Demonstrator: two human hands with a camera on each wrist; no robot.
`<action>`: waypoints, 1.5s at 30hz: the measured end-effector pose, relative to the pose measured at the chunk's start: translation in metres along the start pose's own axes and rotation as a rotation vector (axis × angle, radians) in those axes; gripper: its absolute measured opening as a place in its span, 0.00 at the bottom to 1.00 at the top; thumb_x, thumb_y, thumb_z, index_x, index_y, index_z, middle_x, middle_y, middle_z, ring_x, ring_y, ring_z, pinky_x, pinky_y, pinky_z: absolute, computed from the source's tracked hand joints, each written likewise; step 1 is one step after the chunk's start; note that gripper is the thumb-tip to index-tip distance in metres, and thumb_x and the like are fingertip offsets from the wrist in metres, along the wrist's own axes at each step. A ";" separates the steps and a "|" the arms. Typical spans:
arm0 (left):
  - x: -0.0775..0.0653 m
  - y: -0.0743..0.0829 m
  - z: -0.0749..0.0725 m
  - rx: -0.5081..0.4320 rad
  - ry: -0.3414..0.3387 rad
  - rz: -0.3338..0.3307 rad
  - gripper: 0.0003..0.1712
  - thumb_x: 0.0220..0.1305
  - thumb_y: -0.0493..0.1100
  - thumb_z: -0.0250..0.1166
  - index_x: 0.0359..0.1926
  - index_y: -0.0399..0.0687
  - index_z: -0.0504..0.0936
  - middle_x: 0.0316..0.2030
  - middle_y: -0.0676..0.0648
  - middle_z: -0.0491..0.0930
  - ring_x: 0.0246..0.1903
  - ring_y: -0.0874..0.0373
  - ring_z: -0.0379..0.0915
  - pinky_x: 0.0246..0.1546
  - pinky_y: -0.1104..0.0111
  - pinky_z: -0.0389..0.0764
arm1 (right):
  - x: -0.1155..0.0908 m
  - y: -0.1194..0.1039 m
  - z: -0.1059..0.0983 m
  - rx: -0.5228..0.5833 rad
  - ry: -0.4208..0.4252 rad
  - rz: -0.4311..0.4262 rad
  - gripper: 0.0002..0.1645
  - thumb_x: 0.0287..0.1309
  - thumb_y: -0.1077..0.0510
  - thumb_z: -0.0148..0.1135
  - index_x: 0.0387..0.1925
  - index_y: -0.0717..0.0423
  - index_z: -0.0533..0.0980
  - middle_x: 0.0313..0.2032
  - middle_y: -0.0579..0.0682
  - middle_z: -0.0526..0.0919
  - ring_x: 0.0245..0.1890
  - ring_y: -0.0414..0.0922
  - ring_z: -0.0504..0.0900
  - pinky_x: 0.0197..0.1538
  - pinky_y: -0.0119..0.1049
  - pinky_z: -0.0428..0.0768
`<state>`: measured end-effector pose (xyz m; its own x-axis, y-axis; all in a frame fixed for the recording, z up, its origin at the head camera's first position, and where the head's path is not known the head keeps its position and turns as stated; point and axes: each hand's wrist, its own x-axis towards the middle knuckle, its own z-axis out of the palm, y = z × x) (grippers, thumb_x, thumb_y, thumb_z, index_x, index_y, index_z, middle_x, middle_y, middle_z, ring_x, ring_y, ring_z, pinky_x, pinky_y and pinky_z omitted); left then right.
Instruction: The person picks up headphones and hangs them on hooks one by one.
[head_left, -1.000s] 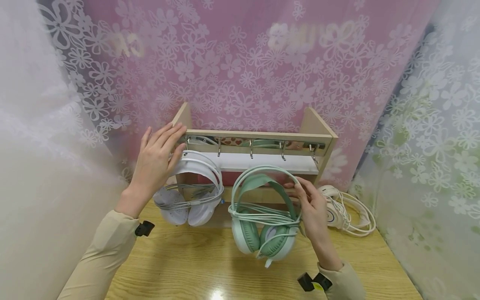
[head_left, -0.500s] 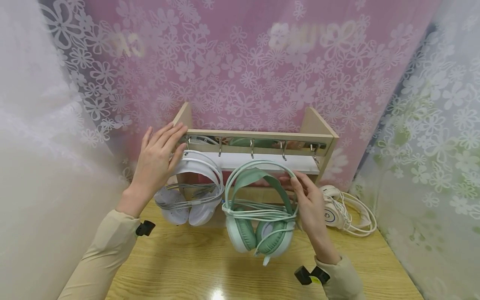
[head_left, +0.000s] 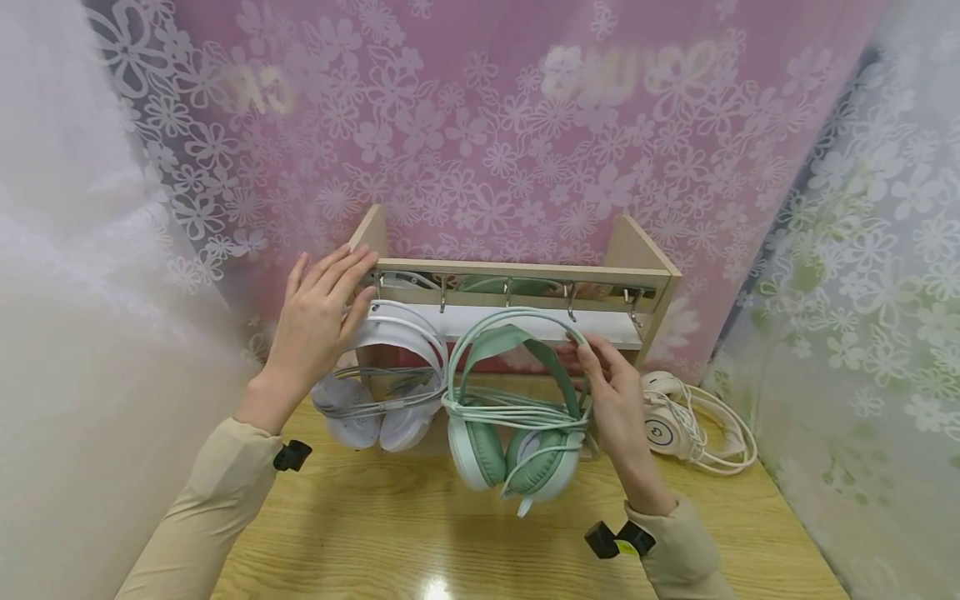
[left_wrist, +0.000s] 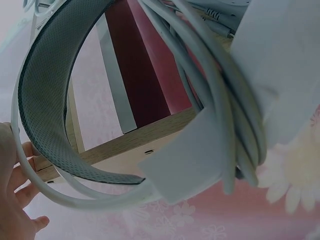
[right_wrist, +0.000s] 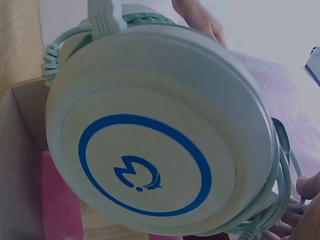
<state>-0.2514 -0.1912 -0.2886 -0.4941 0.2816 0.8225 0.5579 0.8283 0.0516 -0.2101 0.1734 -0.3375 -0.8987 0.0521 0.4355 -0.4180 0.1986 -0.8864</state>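
The right hand (head_left: 617, 396) pinches the right side of the headband of the green headphones (head_left: 483, 450), its fingertips close to the band and the rest of the hand beside the wound cable (head_left: 517, 414). These headphones are held upright above the counter (head_left: 360, 533), in front of the wooden rack (head_left: 525, 269), with the band's top near the row of metal hooks (head_left: 443, 296); whether it touches one cannot be told. The right wrist view shows an ear cup's outer face with a blue ring (right_wrist: 200, 165). The left hand (head_left: 318, 312) lies with extended fingers on the rack's upper left corner, thumb spread away from them. Just below it, the white headphones (head_left: 408, 421) hang at the rack's left end. Cream headphones (head_left: 667, 429) lie on the counter at the right.
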 end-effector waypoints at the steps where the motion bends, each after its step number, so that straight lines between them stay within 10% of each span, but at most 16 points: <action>1: 0.000 0.000 0.000 0.000 0.000 -0.001 0.26 0.74 0.46 0.60 0.70 0.47 0.74 0.69 0.45 0.73 0.71 0.46 0.63 0.76 0.43 0.46 | 0.001 0.000 0.000 -0.001 0.000 -0.001 0.23 0.78 0.51 0.50 0.62 0.60 0.76 0.51 0.62 0.84 0.45 0.38 0.85 0.44 0.31 0.85; 45: 0.000 -0.001 0.001 -0.003 0.017 0.007 0.25 0.75 0.46 0.59 0.69 0.46 0.75 0.68 0.45 0.74 0.71 0.46 0.64 0.76 0.43 0.46 | 0.010 0.010 0.001 -0.004 -0.029 -0.054 0.22 0.76 0.57 0.54 0.65 0.63 0.72 0.53 0.64 0.83 0.48 0.35 0.84 0.52 0.27 0.81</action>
<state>-0.2525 -0.1916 -0.2891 -0.4787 0.2796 0.8322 0.5634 0.8248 0.0470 -0.2239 0.1753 -0.3423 -0.8783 0.0133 0.4779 -0.4655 0.2044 -0.8611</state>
